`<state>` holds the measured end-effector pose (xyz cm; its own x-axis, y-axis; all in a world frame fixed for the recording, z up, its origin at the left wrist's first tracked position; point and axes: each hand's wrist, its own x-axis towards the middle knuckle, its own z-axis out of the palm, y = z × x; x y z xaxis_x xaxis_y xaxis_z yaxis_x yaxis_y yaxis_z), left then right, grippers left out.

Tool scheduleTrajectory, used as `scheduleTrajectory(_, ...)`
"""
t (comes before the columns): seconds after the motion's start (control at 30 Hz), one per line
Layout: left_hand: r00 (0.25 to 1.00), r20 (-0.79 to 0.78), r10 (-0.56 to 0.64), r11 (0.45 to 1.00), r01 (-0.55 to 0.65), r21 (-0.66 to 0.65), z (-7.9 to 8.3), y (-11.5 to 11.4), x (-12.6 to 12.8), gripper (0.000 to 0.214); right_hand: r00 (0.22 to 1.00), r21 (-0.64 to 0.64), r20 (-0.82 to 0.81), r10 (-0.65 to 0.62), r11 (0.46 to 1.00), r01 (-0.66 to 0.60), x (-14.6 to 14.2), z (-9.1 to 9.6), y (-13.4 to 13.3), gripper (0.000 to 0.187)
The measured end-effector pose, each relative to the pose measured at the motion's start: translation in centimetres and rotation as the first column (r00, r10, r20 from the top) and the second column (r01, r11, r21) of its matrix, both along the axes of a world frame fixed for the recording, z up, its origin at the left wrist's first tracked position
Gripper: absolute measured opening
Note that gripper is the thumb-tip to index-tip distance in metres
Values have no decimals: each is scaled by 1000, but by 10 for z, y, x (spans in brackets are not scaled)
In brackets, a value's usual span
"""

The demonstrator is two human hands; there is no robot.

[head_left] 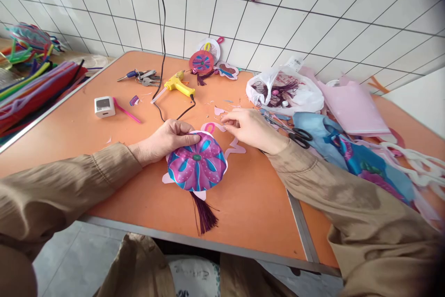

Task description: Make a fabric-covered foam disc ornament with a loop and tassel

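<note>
A round pendant [196,167] of purple-pink and blue patterned fabric, with a small green bead at its middle, is gripped at its top edge between the thumb and fingers of my left hand [174,139]. Its dark purple tassel [205,216] hangs toward the table's front edge, and a pink loop [210,128] stands up at the top. Pale pink cut-out scraps [236,148] lie under and beside it. To the right of the loop, my right hand [248,128] has its fingers curled together at a pink scrap; whether they pinch it is hidden.
A yellow glue gun [179,85] with its cord lies behind, near keys [148,77] and a white charger-like block [104,106]. Finished-looking pendants [201,62] lean at the wall. Scissors [301,137], a white plastic bag [285,91] and blue fabric [321,137] crowd the right.
</note>
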<state>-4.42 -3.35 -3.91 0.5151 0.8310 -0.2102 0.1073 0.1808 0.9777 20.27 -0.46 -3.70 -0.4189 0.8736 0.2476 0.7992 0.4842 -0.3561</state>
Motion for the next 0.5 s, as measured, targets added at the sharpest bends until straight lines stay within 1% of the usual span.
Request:
scheduleTrajectory(0.07, 1000, -29, 1, 999, 0, 33, -1, 0, 0, 38, 986, -56, -162, 28, 998, -37, -6, 0, -4, 12)
scheduleTrajectory(0.13, 998, -62, -10, 999, 13, 51, -1, 1, 1, 37, 964, -117, -262, 52, 990, -85, -10, 1, -9, 13)
scheduleTrajectory(0.2, 996, -85, -33, 997, 39, 69, -1, 1, 1, 35, 959, -128, -275, 74, 985, -113, -12, 4, -12, 13)
scheduleTrajectory(0.3, 994, -85, -66, 991, 75, 108, -2, 1, 2, 35, 957, -77, -282, 75, 992, -101, -8, 14, -9, 8)
scheduleTrajectory(0.4, 991, -79, -104, 984, 114, 134, -5, 3, 3, 35, 951, -51, -307, 43, 997, -61, -11, 26, 13, 4)
scheduleTrajectory(0.47, 988, -86, -126, 979, 138, 151, -7, 3, 3, 35, 971, -37, -236, 30, 999, -39, -25, 32, 37, 7)
scheduleTrajectory(0.5, 987, -90, -131, 976, 144, 161, -8, 4, 3, 35, 984, 18, -179, 20, 1000, -17, -36, 33, 50, 8)
